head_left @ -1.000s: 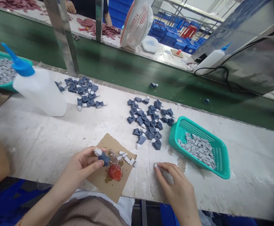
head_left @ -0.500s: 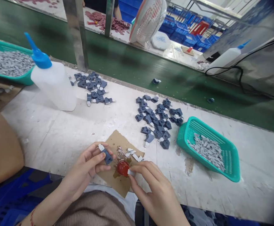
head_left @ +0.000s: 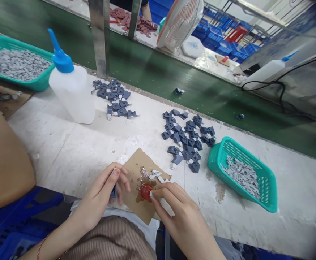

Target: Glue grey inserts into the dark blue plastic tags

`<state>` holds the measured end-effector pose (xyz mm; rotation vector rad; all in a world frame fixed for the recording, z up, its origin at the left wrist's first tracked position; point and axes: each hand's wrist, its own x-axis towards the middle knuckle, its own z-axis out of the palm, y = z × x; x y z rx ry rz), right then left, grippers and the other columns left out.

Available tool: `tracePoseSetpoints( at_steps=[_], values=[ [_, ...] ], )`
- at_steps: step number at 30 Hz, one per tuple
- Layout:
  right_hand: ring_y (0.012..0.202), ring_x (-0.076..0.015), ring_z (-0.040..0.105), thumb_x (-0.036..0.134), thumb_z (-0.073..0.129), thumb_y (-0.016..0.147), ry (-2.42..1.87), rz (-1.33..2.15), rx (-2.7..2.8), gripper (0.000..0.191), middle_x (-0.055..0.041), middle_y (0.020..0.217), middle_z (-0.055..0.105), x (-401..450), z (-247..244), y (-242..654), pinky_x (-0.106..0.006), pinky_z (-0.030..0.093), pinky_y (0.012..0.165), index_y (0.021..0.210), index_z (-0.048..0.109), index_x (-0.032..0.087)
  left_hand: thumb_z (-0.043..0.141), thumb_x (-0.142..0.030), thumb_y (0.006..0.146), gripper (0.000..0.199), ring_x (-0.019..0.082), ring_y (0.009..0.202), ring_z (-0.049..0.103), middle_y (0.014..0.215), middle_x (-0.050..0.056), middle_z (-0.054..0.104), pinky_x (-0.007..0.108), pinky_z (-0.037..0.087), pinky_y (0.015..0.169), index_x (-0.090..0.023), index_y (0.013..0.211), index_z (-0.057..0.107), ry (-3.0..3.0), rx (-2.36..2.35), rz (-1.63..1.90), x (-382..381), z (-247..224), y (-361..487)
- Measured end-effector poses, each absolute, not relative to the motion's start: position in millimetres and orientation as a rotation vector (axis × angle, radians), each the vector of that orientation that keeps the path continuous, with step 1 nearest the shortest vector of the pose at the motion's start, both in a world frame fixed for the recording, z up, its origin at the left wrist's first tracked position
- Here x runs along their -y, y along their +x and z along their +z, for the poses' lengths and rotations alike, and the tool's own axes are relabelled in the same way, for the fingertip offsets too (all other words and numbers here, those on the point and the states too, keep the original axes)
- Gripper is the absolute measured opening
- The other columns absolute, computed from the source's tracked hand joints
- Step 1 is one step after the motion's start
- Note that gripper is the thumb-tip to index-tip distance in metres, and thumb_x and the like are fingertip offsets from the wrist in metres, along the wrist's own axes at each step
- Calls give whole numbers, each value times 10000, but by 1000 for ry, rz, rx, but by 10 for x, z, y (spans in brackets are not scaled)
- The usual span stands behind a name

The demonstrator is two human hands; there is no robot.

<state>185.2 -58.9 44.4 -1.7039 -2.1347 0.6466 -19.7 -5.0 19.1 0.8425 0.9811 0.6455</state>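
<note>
My left hand [head_left: 103, 191] is curled around a dark blue part [head_left: 114, 191], which is mostly hidden by the fingers. Between thumb and fingertips, my right hand [head_left: 174, 206] pinches a small light grey piece [head_left: 150, 194] at the edge of a red cap [head_left: 146, 192]. That cap lies on a brown cardboard sheet [head_left: 139, 162] wet with clear and brownish liquid. Several light grey pieces [head_left: 155, 174] rest on the cardboard behind my right hand. Two groups of blue parts, a left one [head_left: 116, 94] and a right one [head_left: 185, 137], lie further back.
A white bottle with a blue nozzle [head_left: 75, 94] stands at the left. Green baskets of grey pieces sit at far left [head_left: 42, 82] and right [head_left: 269, 187]. Behind the table runs a green belt [head_left: 152, 77] with two blue parts. A person's arm [head_left: 147, 12] shows beyond the fan [head_left: 182, 21].
My left hand has turned, so the blue part is now mostly covered by the fingers. My right hand still pinches the grey piece at the red cap. The whole view has shifted slightly.
</note>
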Motion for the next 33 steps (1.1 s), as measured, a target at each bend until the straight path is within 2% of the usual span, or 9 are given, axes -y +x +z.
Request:
tracePoseSetpoints(
  at_steps=[3, 7, 9, 12, 16, 20, 26, 33],
  values=[
    [830, -199, 615, 142, 488, 947, -1708, 654, 2112, 140, -62, 893, 628, 581, 434, 1854, -327, 529, 681, 880, 597, 198, 328, -486, 992, 340, 122, 564, 400, 663, -32, 470, 240, 314, 515, -227, 820, 466, 952, -1039, 598, 41, 207, -210],
    [843, -194, 636, 164, 515, 932, -1704, 665, 2049, 125, -53, 887, 650, 569, 438, 1867, -309, 539, 698, 881, 620, 212, 288, -441, 996, 291, 129, 582, 358, 753, -20, 504, 255, 315, 562, -241, 935, 491, 811, -857, 593, 10, 176, -206],
    [841, -194, 646, 186, 542, 919, -1712, 683, 1968, 100, -50, 880, 664, 564, 469, 1878, -296, 542, 693, 885, 629, 222, 318, -355, 990, 210, 130, 636, 400, 854, -5, 549, 252, 346, 604, -248, 990, 499, 761, -747, 604, 2, 168, -207],
    [825, -202, 660, 224, 605, 888, -1725, 697, 1796, 43, -50, 871, 681, 555, 561, 1888, -288, 546, 688, 862, 637, 233, 421, -255, 971, 106, 142, 817, 503, 986, 15, 578, 246, 407, 727, -247, 1000, 523, 844, -701, 632, 19, 192, -196],
    [879, -193, 671, 195, 657, 854, -1661, 717, 1672, 58, -32, 902, 697, 523, 722, 1844, -273, 549, 749, 864, 648, 252, 470, -272, 976, 106, 165, 952, 588, 1084, 42, 608, 271, 470, 829, -249, 1043, 549, 920, -675, 688, 86, 218, -123],
    [926, -191, 671, 176, 658, 849, -1604, 751, 1741, 89, -24, 919, 706, 464, 845, 1742, -278, 555, 790, 879, 652, 259, 498, -249, 971, 132, 174, 1062, 600, 1157, 45, 633, 284, 457, 943, -260, 1077, 576, 981, -668, 756, 146, 190, -37],
    [898, -210, 691, 201, 605, 872, -1625, 682, 1846, 77, -42, 899, 714, 414, 867, 1665, -295, 579, 743, 861, 665, 249, 483, -241, 974, 152, 165, 983, 638, 1166, 45, 637, 286, 474, 934, -264, 1081, 589, 1053, -710, 768, 163, 178, -17],
    [907, -202, 684, 171, 601, 879, -1608, 666, 1894, 94, -44, 901, 713, 411, 850, 1649, -284, 573, 747, 875, 662, 242, 478, -247, 971, 169, 213, 1125, 591, 1181, 64, 625, 298, 495, 927, -260, 1087, 600, 1146, -756, 797, 178, 186, -34]
  ],
)
